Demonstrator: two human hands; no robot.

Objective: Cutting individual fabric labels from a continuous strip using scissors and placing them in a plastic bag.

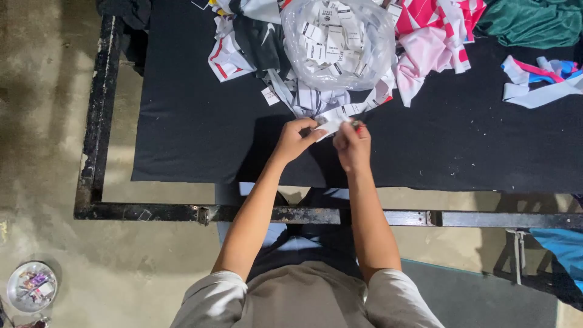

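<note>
Both my hands meet over the near part of a black table top (194, 133). My left hand (294, 140) pinches the end of a white fabric label strip (333, 119). My right hand (353, 146) is closed on the same strip and on a small tool with a red tip (358, 126); I cannot tell what kind of tool it is. The strip runs back toward a heap of striped cloth pieces (316, 97). Behind it stands a clear plastic bag (340, 39) full of small white labels.
Pink and white garments (434, 36) and a green one (534, 21) lie at the back right, with loose white, blue and pink strips (540, 82) beside them. A black metal frame (97, 121) rims the table. A round dish of small items (31, 285) sits on the concrete floor.
</note>
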